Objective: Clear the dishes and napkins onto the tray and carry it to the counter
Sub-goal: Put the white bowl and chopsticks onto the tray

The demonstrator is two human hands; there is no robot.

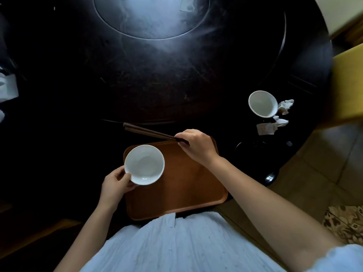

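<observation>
Left hand: the left hand (115, 182), lower left of centre, is closed on the near-left rim of a white bowl (144, 164), thumb on top of the rim and fingers underneath.
White bowl: empty, over the far-left corner of the tray; whether it rests on the tray or is held just above it cannot be told.
Tray: the brown tray (182, 185) lies at the near edge of the dark round table (137, 79), centre of the frame, otherwise bare.
Chopsticks: a dark pair of chopsticks (149, 131) juts toward the upper left, above the tray's far edge.
Right hand: the right hand (196, 147), right of centre, pinches the chopsticks at their near end, fingers curled shut around them.
Second bowl: a white bowl (262, 103), empty and tilted, stands at the right of the frame.
Napkins: crumpled white napkins (284, 107) lie touching its right side and just below it.
</observation>
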